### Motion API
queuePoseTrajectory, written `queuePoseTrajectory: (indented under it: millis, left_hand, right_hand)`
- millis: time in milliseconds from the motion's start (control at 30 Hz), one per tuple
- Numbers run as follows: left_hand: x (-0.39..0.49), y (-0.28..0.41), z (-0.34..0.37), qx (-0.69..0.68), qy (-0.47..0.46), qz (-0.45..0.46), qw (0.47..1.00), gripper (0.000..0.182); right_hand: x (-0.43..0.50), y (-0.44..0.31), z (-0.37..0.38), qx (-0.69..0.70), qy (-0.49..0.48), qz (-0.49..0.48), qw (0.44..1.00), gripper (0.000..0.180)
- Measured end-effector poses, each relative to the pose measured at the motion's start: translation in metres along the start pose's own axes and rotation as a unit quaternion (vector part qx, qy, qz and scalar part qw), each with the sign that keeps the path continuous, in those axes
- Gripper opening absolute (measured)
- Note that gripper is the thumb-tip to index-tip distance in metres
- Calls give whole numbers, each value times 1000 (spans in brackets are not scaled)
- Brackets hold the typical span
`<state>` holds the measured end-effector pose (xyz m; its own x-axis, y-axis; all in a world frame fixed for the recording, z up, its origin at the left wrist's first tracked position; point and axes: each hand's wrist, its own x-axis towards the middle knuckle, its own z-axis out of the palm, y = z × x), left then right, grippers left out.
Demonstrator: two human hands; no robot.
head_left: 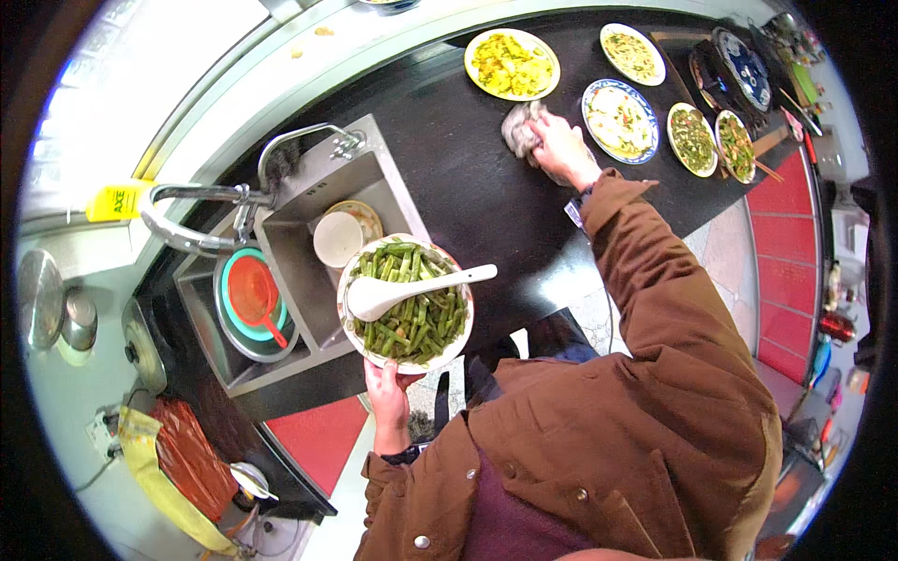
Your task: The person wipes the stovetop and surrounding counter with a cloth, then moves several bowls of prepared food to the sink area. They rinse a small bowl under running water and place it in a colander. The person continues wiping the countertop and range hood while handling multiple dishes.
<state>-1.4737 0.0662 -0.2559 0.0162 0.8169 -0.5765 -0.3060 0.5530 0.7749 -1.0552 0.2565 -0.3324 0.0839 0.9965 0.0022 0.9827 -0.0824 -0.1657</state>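
My left hand (387, 400) grips the near rim of a plate of cut green beans (421, 336), held up over the counter's edge beside the sink. A white ceramic spoon (379, 298) lies across the beans, its handle jutting past the rim to the right. Out on the black countertop (449, 140), my right hand (559, 151) presses on a crumpled grey cloth (523, 130). Just beyond the cloth sits a plate of yellow food (512, 64). Right of that hand is a blue-rimmed plate (620, 120) with pale food.
More dishes, including a noodle-like dish (633, 55) and two bowls of greens (692, 139), stand to the right. A steel sink (316, 217) holds a white bowl (338, 238) and a red strainer (252, 291) in basins. A curved faucet (189, 217) overhangs it, near a yellow bottle (116, 200).
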Motion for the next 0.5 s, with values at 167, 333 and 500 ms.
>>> queuePoseTrajectory:
  millis: [167, 333, 500]
  left_hand:
    - [-6, 10, -14, 2, 30, 24, 999, 43]
    - [-20, 19, -30, -8, 66, 48, 997, 43]
    - [-26, 19, -38, 0, 90, 49, 995, 44]
  right_hand:
    - [-39, -47, -19, 151, -194, -245, 938, 35]
    - [6, -85, -39, 373, -90, -292, 876, 45]
    - [140, -121, 3, 49, -1, -192, 980, 49]
